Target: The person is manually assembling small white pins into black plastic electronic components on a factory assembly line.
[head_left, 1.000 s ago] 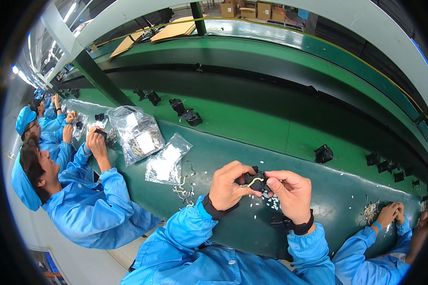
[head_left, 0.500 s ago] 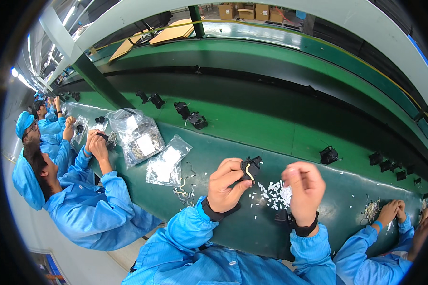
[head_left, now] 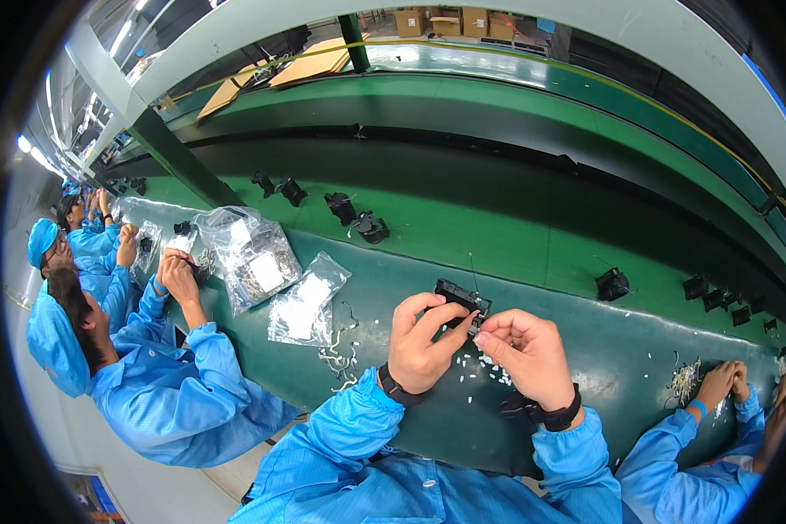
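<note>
My left hand point(head_left: 417, 349) is closed around a black plastic part point(head_left: 459, 296), held above the green table, with a thin wire sticking up from it. The fingertips of my right hand point(head_left: 533, 360) are pinched together against the part's lower right end. Whatever is between them is too small to make out. Below my hands, small white pieces point(head_left: 473, 368) lie scattered, partly covered by my right hand. Another black part point(head_left: 517, 407) rests on the table beside my right wrist.
Left of me lie loose cream wires point(head_left: 344, 356), a small clear bag point(head_left: 304, 304) and a fuller clear bag point(head_left: 255, 260). Several black parts point(head_left: 372, 229) sit along the green strip beyond the table. Co-workers in blue point(head_left: 175, 384) sit at both sides; one has a wire pile point(head_left: 683, 384).
My right hand has come left from above the white pieces to the black part. My left hand has turned the part, and the cream wire on it no longer shows.
</note>
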A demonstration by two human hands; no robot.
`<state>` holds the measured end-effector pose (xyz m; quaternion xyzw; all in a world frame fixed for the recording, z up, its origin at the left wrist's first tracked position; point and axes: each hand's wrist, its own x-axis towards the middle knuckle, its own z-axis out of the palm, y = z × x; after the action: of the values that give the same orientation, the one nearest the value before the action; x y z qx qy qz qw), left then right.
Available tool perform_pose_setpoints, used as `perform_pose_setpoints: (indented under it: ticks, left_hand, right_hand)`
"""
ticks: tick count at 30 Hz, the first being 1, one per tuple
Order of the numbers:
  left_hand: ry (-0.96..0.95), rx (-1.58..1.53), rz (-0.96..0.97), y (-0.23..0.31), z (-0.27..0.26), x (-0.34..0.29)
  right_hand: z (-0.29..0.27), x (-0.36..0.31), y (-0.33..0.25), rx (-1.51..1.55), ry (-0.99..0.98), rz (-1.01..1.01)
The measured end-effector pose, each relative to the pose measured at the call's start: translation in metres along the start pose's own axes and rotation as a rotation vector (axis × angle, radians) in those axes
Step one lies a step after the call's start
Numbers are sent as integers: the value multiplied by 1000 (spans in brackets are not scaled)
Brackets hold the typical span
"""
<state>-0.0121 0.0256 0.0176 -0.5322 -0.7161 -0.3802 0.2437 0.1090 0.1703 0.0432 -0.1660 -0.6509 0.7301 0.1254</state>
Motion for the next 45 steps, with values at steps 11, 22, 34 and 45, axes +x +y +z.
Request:
perform_pose_setpoints:
  ticks: [11,22,34,45]
  left_hand:
    - [-128,-315,-104,-4,1,0]
    - [-170,-808,-315,-4,-8,0]
    - [-55,-608,-232,-3,-9,-1]
    - [-72,-574,-105,-6,-13,-1]
  right_hand:
    - [3,-1,-16,-560,203,-375]
    - [-1,-1,-24,-627,27,-646]
    - [8,-3,-25,-876,96,-778]
    - [9,-5,-18,-546,265,-648]
